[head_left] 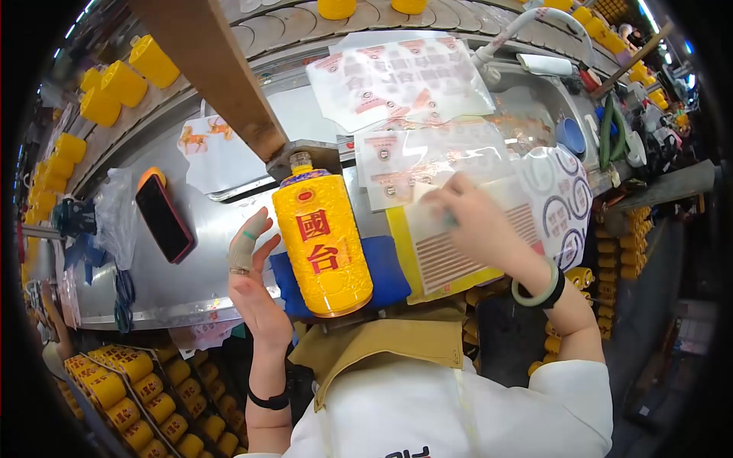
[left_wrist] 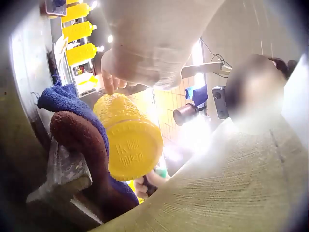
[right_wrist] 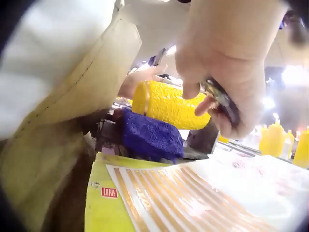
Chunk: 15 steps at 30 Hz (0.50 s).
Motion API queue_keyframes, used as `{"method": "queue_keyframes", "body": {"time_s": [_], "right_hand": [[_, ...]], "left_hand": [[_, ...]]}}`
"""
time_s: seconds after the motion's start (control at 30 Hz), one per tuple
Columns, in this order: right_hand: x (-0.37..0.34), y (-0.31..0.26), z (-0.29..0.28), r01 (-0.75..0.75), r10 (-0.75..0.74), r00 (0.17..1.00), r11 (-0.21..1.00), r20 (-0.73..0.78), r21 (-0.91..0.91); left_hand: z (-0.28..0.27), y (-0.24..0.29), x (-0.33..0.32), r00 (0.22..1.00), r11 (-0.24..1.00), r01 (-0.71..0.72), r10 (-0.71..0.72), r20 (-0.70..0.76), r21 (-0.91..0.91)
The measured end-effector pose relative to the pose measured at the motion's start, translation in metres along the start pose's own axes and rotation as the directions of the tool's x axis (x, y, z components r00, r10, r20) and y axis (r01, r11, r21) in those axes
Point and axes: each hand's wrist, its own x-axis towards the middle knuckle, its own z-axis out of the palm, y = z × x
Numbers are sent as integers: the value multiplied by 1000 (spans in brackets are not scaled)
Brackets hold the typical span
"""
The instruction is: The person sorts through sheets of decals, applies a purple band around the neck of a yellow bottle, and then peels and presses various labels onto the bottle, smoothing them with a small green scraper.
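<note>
The stiff-looking bottle point(head_left: 322, 240) suited mid-body gripping, left hand point(head_left: 256, 294) relaxed, empty at eight o'clock, right hand point(head_left: 479, 227) curled round a dark object point(right_wrist: 226, 107).

Shows a yellow bottle point(left_wrist: 133, 150) base-on at centre, beside a blue cloth point(left_wrist: 67, 100) at left. Has the left hand point(left_wrist: 135, 58) at upper middle, other yellow bottles point(left_wrist: 78, 32) at upper left.

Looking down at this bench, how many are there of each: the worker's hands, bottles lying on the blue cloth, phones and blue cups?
Hands: 2, the left hand and the right hand
Yellow bottle on the blue cloth: 1
Phone: 1
Blue cup: 1
Total: 5
</note>
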Motion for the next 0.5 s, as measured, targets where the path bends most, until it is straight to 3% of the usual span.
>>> {"method": "queue_keyframes", "body": {"time_s": [0.03, 0.1, 0.2, 0.23, 0.3, 0.5], "right_hand": [[2, 15, 0, -2, 2, 1000, 1000, -3, -1], [6, 35, -3, -135, 72, 967, 958, -245, -252], [7, 38, -5, -92, 20, 969, 954, -246, -287], [8, 38, -3, -90, 19, 969, 955, -244, -284], [12, 35, 3, 66, -128, 968, 960, -216, -273], [69, 36, 9, 124, -138, 959, 990, -250, -70]], "left_hand": [[1, 0, 0, 1000, 1000, -2, 2, 3, -2], [3, 1, 0, 1000, 1000, -10, 10, 1, 7], [4, 4, 2, 1000, 1000, -11, 11, -6, 23], [5, 4, 3, 1000, 1000, -14, 14, -5, 24], [7, 5, 4, 1000, 1000, -17, 17, -2, 25], [9, 7, 4, 1000, 998, -29, 29, 3, 53]]}}
